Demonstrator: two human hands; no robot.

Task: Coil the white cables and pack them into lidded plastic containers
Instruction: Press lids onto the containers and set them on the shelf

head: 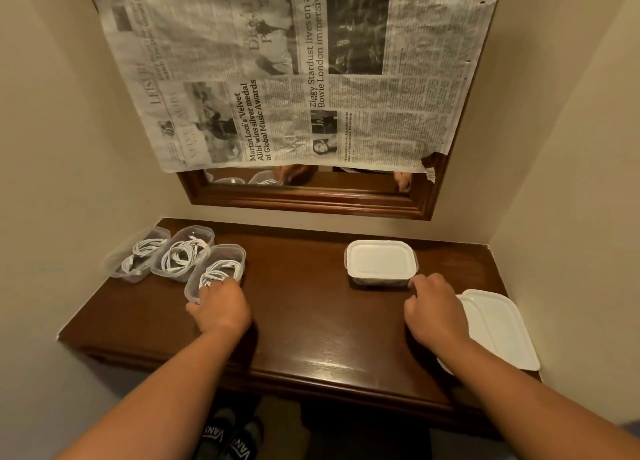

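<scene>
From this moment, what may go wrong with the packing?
1. The loose lids lie close to the right end of the table, and the forearm behind the right hand crosses over them; drawing that arm back might sweep them off.
2. The left hand grips the nearest open container, which seems to touch the neighbouring container; pulling it may drag that one along.

The surface (311,303) is glossy dark reddish-brown wood, and the mirror frame (311,205) matches it. The cables (221,269) are white, showing through the clear, colourless plastic of the nearest open container (192,288) and its two neighbours. The lidded container (379,258) has a plain white lid, and the loose lids (502,328) are white too. The newspaper (277,61) is greyish-white with black print and black-and-white photos. The walls (554,148) are cream. The slippers (228,439) are black with white lettering.
</scene>
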